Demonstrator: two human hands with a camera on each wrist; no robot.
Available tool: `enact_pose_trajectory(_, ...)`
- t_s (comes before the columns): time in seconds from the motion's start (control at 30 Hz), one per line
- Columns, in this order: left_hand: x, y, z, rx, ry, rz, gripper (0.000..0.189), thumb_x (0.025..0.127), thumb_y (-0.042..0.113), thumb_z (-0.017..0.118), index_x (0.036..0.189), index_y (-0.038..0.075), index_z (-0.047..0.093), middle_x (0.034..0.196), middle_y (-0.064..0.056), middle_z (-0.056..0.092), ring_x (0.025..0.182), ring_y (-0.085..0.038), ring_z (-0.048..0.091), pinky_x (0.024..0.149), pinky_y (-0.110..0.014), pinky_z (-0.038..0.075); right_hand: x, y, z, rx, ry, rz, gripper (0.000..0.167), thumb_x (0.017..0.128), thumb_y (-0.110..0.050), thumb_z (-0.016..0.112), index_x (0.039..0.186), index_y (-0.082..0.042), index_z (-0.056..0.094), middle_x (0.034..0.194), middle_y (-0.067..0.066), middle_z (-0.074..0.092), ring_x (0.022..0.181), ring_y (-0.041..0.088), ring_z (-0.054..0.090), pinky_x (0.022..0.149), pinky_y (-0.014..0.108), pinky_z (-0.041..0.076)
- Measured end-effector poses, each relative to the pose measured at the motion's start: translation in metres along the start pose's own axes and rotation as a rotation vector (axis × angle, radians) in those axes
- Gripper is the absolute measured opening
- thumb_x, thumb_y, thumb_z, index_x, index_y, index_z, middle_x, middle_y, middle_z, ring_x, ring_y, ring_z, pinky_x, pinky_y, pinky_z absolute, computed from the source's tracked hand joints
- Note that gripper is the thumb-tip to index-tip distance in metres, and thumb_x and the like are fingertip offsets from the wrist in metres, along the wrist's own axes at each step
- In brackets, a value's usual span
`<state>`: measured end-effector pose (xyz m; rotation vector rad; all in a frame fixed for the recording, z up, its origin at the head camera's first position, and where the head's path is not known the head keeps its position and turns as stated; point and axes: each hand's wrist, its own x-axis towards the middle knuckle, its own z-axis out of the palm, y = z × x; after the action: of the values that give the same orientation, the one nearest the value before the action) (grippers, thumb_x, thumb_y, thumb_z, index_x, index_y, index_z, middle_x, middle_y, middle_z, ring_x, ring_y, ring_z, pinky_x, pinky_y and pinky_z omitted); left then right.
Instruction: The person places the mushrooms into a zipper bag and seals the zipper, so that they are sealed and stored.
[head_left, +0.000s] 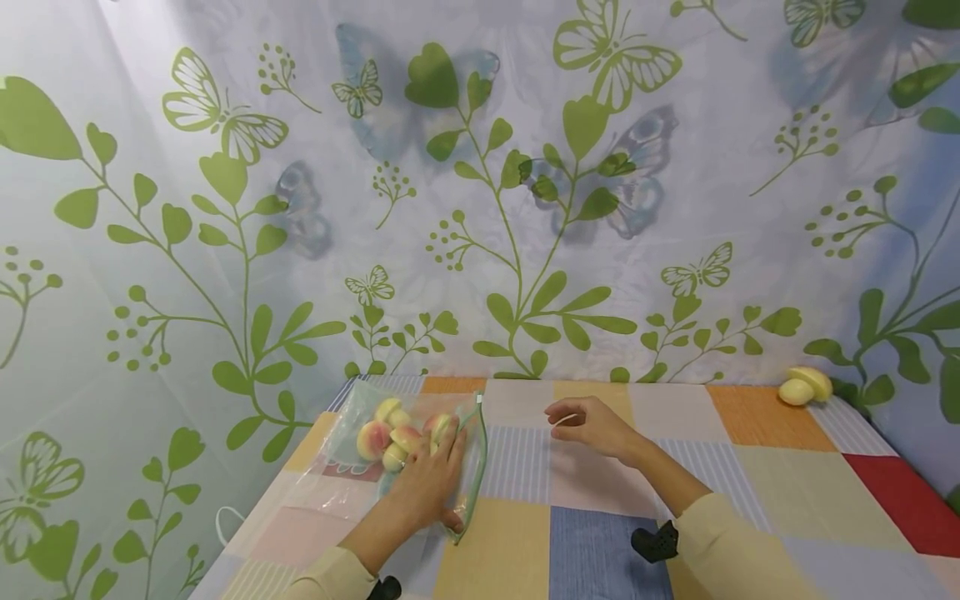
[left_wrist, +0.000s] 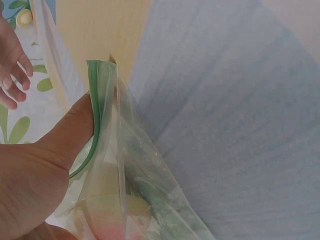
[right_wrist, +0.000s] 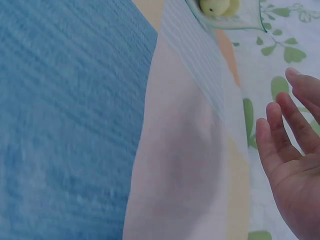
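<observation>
1. The left hand (head_left: 429, 483) lies on a clear zip bag (head_left: 457, 492) near the left edge of the tabletop (head_left: 600, 542). Its fingers spread flat over the plastic while the thumb hooks under the bag's green zip strip (left_wrist: 95, 115), as the left wrist view shows, so the hand is grasping the bag at its mouth.
2. The bag lies on its side with the green-edged opening turned toward the middle of the tabletop. Inside it sit several peach pieces (head_left: 390, 437), pink and pale yellow, bunched at the far end just beyond the left fingertips.
3. The right hand (head_left: 592, 425) is released and holds nothing. It hovers or rests low over the checked cloth to the right of the bag, apart from it, with the fingers loosely extended and pointing left; the right wrist view shows the palm (right_wrist: 295, 175) open and bare.
4. Two more yellow fruit pieces (head_left: 804, 387) lie at the far right corner of the tabletop, well apart from both hands.
5. A patchwork cloth covers the tabletop, and a leaf-and-butterfly curtain (head_left: 480, 183) hangs behind it.
</observation>
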<state>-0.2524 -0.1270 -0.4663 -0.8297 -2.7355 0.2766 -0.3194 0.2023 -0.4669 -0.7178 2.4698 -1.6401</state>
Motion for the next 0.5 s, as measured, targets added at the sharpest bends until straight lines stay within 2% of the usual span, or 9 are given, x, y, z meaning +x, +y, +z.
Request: enact_pose_trajectory(0.5, 0.000, 0.000, 0.003, 0.005, 0.014, 0.005, 0.142, 0.046, 0.064, 0.095, 0.155, -0.005, 0.036, 0.162, -0.027, 0.031, 0.131, -0.060, 0.045, 0.081, -0.054, 0.059, -0.018, 0.010, -0.035, -0.066, 0.056, 0.051, 0.038, 0.097, -0.015, 0.074, 0.132, 0.000, 0.066, 0.127, 0.025, 0.064, 0.114, 0.034, 0.066, 0.092, 0.041, 0.056)
